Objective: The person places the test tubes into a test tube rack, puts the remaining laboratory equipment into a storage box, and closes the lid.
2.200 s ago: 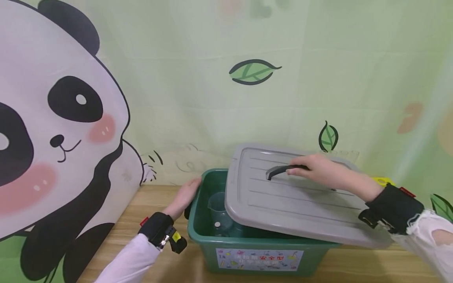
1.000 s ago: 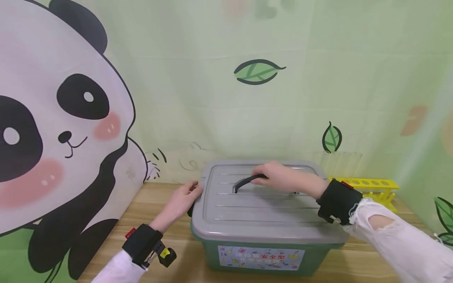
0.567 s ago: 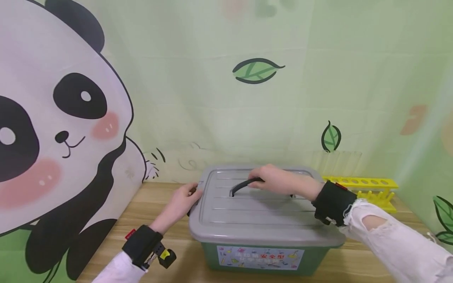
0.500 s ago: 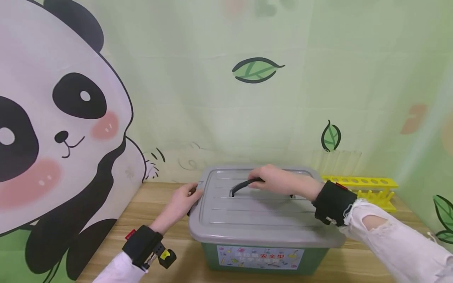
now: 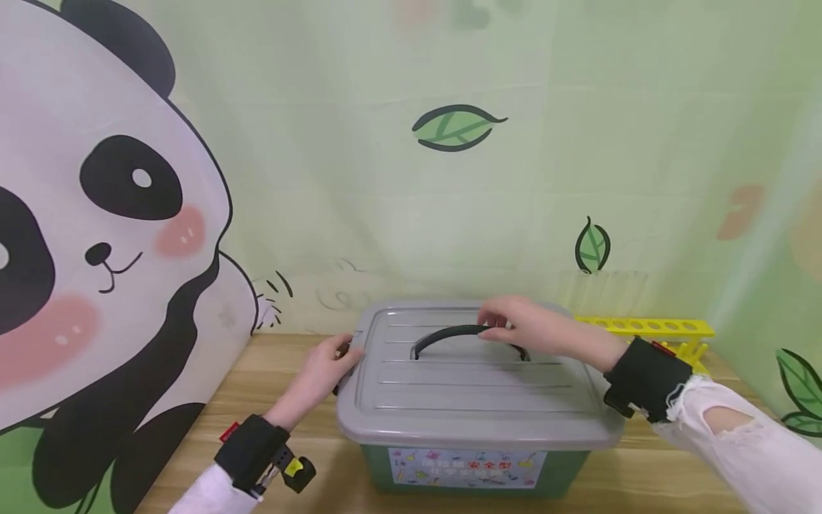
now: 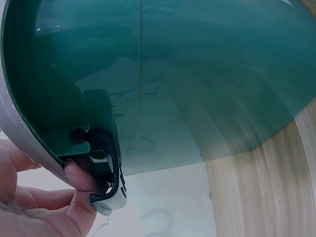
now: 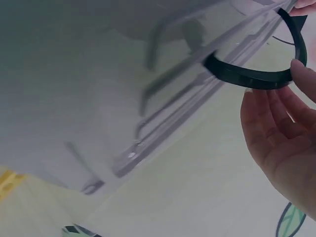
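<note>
A green plastic storage box [image 5: 475, 471] with a printed label stands on the wooden table, its grey lid [image 5: 462, 392] lying across the top. The arched black handle [image 5: 449, 332] stands raised from the lid. My right hand [image 5: 533, 325] is at the handle's right part; its fingers are loosened, and in the right wrist view the thumb and fingertips still touch the handle. At the box's left end my left hand [image 5: 324, 368] pinches the black latch [image 6: 106, 170] under the rim. The latch hangs away from the box wall in the left wrist view. The box's inside is hidden.
Behind the box to the right stands a yellow test tube rack [image 5: 668, 328] with clear tubes [image 5: 604, 293]. A green cloth backdrop [image 5: 359, 200] with a printed panda [image 5: 141, 285] rises behind the wooden table [image 5: 289, 471].
The lid has come down leftward from its tilt and now covers the box and the beaker inside. My right hand has since loosened and slid right along the handle. The left hand has gone to the latch.
</note>
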Motion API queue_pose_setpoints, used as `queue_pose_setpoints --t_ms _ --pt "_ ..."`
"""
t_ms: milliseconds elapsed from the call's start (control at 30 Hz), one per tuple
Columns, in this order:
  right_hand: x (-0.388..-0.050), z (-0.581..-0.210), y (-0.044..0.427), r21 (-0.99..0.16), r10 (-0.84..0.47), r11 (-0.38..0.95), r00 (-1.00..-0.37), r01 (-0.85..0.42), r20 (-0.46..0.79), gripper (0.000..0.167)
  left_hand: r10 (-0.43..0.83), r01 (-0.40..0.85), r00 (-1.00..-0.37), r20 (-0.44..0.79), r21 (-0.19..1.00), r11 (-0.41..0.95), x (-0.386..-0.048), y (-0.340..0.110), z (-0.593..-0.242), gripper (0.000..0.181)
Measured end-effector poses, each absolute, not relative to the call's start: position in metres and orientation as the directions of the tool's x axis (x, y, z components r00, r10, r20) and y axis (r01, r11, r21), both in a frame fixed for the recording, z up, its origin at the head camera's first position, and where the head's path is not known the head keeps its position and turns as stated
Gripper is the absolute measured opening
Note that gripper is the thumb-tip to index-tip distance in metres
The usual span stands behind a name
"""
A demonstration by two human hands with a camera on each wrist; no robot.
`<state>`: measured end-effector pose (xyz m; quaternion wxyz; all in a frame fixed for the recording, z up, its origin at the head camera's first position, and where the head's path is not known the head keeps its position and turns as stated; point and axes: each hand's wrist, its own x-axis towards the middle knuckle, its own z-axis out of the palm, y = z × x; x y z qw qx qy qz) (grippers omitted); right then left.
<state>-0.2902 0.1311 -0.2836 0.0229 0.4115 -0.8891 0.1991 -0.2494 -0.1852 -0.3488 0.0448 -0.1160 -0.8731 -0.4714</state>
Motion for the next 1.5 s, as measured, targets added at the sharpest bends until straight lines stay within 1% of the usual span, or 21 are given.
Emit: queue_pose_setpoints --t_ms 133,233,300,433,600,700,867,933,967,1033,1167,1267,1300,1400,1500 --pt "-0.295 -0.287 0.135 -0.344 -0.686 0.607 -0.691 -0.716 0.228 0.015 0.154 0.233 -0.972 0.178 0.821 0.521 -0.249 -0.187 -0.349 0.036" --pt "-0.299 -0.286 0.134 -0.308 -0.689 0.608 -0.679 -0.732 0.254 0.013 0.159 0.232 -0.972 0.173 0.818 0.527 -0.249 -0.186 -0.348 0.035" --pt "-0.302 -0.286 0.133 -0.260 -0.701 0.612 -0.665 -0.747 0.259 0.012 0.164 0.230 -0.972 0.168 0.817 0.529 -0.249 -0.185 -0.348 0.034" --pt "-0.307 -0.285 0.130 -0.159 -0.729 0.627 -0.647 -0.762 0.223 0.010 0.166 0.223 -0.973 0.158 0.819 0.528 -0.249 -0.185 -0.348 0.034" --pt "-0.314 -0.287 0.122 -0.050 -0.745 0.656 -0.656 -0.753 0.122 0.008 0.159 0.222 -0.974 0.160 0.803 0.553 -0.251 -0.184 -0.346 0.035" --pt "-0.317 -0.290 0.118 0.006 -0.749 0.660 -0.658 -0.751 0.077 0.011 0.162 0.223 -0.974 0.158 0.793 0.566 -0.251 -0.184 -0.345 0.036" --pt "-0.318 -0.293 0.118 0.022 -0.761 0.648 -0.645 -0.762 0.076 0.024 0.162 0.221 -0.974 0.155 0.791 0.570 -0.250 -0.184 -0.344 0.037" --pt "-0.318 -0.293 0.118 0.021 -0.769 0.638 -0.634 -0.770 0.082 0.028 0.163 0.220 -0.974 0.154 0.794 0.567 -0.250 -0.185 -0.344 0.037" --pt "-0.318 -0.294 0.119 0.018 -0.776 0.628 -0.625 -0.778 0.086 0.027 0.164 0.220 -0.974 0.153 0.795 0.566 -0.250 -0.185 -0.344 0.037" --pt "-0.317 -0.291 0.121 -0.016 -0.779 0.624 -0.623 -0.782 0.075 0.022 0.165 0.221 -0.974 0.154 0.793 0.568 -0.250 -0.185 -0.344 0.036" --pt "-0.314 -0.279 0.134 -0.142 -0.762 0.630 -0.643 -0.764 0.079 0.009 0.173 0.224 -0.973 0.152 0.797 0.561 -0.250 -0.183 -0.343 0.036" --pt "-0.308 -0.268 0.153 -0.207 -0.722 0.657 -0.684 -0.725 0.103 0.002 0.174 0.219 -0.974 0.147 0.808 0.546 -0.249 -0.182 -0.343 0.036" --pt "-0.306 -0.266 0.161 -0.217 -0.704 0.670 -0.701 -0.710 0.117 0.003 0.175 0.220 -0.974 0.146 0.808 0.546 -0.250 -0.182 -0.343 0.036" --pt "-0.298 -0.265 0.185 -0.267 -0.622 0.729 -0.773 -0.630 0.127 0.014 0.172 0.214 -0.975 0.142 0.812 0.543 -0.250 -0.182 -0.343 0.036" --pt "-0.290 -0.272 0.208 -0.304 -0.526 0.783 -0.839 -0.542 0.140 0.024 0.175 0.214 -0.975 0.140 0.810 0.546 -0.250 -0.183 -0.342 0.036"
